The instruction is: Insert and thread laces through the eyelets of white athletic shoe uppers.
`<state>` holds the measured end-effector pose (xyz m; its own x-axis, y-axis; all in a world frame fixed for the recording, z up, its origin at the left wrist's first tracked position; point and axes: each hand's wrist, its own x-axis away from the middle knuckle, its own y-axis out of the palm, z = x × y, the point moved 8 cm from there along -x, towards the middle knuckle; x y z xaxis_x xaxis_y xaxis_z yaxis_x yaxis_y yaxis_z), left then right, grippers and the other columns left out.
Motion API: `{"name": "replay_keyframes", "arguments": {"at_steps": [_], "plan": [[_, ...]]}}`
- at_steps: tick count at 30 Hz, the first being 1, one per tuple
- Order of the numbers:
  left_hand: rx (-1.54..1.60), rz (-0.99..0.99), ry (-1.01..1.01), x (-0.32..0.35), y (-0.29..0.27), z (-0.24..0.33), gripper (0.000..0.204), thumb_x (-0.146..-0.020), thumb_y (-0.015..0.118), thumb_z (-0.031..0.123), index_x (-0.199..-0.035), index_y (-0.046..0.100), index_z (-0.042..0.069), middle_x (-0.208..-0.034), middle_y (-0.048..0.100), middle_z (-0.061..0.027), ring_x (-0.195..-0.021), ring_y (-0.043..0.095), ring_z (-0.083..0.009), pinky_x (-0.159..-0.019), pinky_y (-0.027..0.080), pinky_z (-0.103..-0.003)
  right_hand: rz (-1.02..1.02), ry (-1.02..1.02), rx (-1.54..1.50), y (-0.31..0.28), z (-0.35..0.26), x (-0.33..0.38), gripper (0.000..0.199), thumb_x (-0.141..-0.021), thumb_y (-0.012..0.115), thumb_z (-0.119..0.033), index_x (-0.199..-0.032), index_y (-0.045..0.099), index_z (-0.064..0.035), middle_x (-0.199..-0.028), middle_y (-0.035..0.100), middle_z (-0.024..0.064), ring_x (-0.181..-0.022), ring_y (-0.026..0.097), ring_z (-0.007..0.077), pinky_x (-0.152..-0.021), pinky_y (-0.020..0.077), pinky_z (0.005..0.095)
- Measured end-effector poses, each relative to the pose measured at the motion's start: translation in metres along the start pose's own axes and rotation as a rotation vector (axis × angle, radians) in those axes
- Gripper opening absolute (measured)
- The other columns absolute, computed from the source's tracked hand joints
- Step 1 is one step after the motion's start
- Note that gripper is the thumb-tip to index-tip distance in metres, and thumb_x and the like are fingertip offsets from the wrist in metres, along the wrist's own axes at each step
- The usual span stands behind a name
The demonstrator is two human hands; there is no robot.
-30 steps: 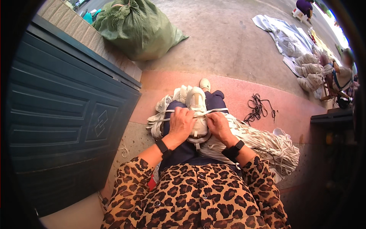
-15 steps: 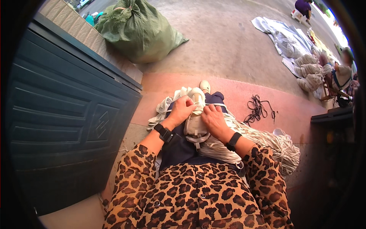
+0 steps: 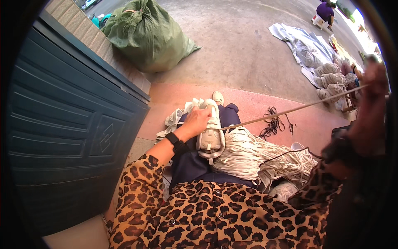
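- Up at the top, we see a big green sack (image 3: 149, 35), bulging and tied at its neck, lying on the grey ground beside the brick wall; no label shows on it that we can make out.
- Along our left runs a dark green metal door (image 3: 70, 137) with a raised diamond shape in one panel.
- Far off at the upper right lie pale cloths and bundles (image 3: 327, 72) spread on the ground, with another person crouched beyond them; too small for us to tell more.
- Our left hand (image 3: 198, 120) is closed over the top of a pale shoe (image 3: 210, 135) that rests on our lap, fingers wrapped on its upper part.
- Our right hand (image 3: 375, 81) is raised far out at the right edge, blurred; it seems pinched shut on a white cord (image 3: 290, 111), though we cannot tell the grip exactly.
- That cord runs taut and straight from the shoe up to the raised hand.
- Beside our right leg lies a thick heap of white cords (image 3: 257, 155); a small tangle of black cord (image 3: 273, 124) sits on the pink paving just past it.
- Half a second ago both our hands were together on the shoe; now the right one has swung away and the cord is drawn out long; the left has stayed on the shoe.
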<state>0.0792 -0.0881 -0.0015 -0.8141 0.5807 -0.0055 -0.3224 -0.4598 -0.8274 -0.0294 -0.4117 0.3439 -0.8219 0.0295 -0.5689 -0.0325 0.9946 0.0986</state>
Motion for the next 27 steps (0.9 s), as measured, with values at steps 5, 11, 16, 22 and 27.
{"name": "replay_keyframes", "arguments": {"at_steps": [5, 11, 16, 22, 27], "plan": [[-0.019, -0.054, 0.05, 0.031, 0.003, -0.023, 0.01, -0.075, 0.056, 0.011, -0.083, 0.061, 0.007, -0.077, 0.06, -0.011, -0.084, 0.051, -0.0302, -0.076, 0.043, -0.038, 0.152, 0.898, 0.252, 0.106, 0.233, 0.09, 0.015, -0.088, 0.053, -0.025, -0.09, 0.054, -0.0097, -0.066, 0.046, -0.005, -0.054, 0.042, 0.0051, -0.047, 0.0341, 0.0183], [-0.335, -0.04, 0.196, 0.041, 0.008, -0.013, 0.008, -0.075, 0.056, 0.011, -0.08, 0.061, 0.007, -0.078, 0.061, -0.0099, -0.081, 0.051, -0.0306, -0.071, 0.044, -0.041, -0.437, 0.584, 0.913, 0.212, 0.341, 0.178, 0.015, -0.076, 0.057, -0.018, -0.081, 0.062, -0.0041, -0.068, 0.061, 0.0168, -0.066, 0.062, 0.0304, -0.059, 0.0487, 0.0387], [0.071, 0.031, 0.022, 0.04, 0.0, -0.034, 0.012, -0.08, 0.055, 0.011, -0.088, 0.061, 0.004, -0.078, 0.061, -0.01, -0.075, 0.056, -0.0251, -0.068, 0.046, -0.035, -0.523, 0.272, 1.123, 0.242, 0.347, 0.185, 0.008, -0.076, 0.052, -0.012, -0.076, 0.054, -0.0038, -0.064, 0.059, 0.0119, -0.06, 0.061, 0.0288, -0.053, 0.0479, 0.0378], [0.873, -0.097, -0.477, 0.04, 0.015, -0.057, 0.022, -0.081, 0.053, 0.007, -0.1, 0.055, -0.003, -0.074, 0.058, -0.0052, -0.066, 0.056, -0.0119, -0.063, 0.047, -0.024, -0.795, 0.075, 1.336, 0.257, 0.348, 0.183, 0.009, -0.076, 0.051, -0.011, -0.077, 0.055, -0.0031, -0.065, 0.059, 0.0104, -0.058, 0.062, 0.0181, -0.048, 0.0474, 0.0285], [1.037, -0.111, -0.52, 0.034, 0.019, -0.059, 0.024, -0.078, 0.053, 0.004, -0.101, 0.054, -0.002, -0.073, 0.056, -0.0023, -0.064, 0.053, -0.0087, -0.06, 0.044, -0.021, -0.693, 0.918, 0.415, 0.218, 0.339, 0.181, 0.022, -0.083, 0.047, -0.021, -0.072, 0.054, -0.0035, -0.061, 0.052, 0.0052, -0.052, 0.053, 0.0138, -0.048, 0.0434, 0.0294]]}}
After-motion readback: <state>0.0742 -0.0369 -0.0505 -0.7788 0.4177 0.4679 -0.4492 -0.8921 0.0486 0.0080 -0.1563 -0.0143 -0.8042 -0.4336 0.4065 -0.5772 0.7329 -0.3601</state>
